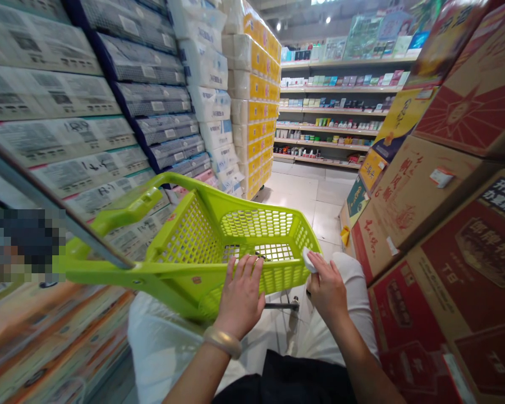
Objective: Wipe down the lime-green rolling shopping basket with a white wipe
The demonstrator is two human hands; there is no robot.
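A lime-green plastic shopping basket [193,235] is tilted in front of me, with its long handle [122,210] pointing up and left. My left hand [240,294] lies against the basket's near wall, fingers stretched over the rim; a pale bangle [223,340] sits on that wrist. My right hand [327,289] is closed on a small white cloth or wipe [308,260] and presses it to the basket's right corner. White trousers on my knees show below the basket.
Stacked tissue and paper packs [151,106] wall the left side of the aisle. Red and brown cartons [446,224] pile up on the right. Pale tiled floor [315,196] runs ahead to shelves of goods [332,112]. A small wheel [294,303] shows under the basket.
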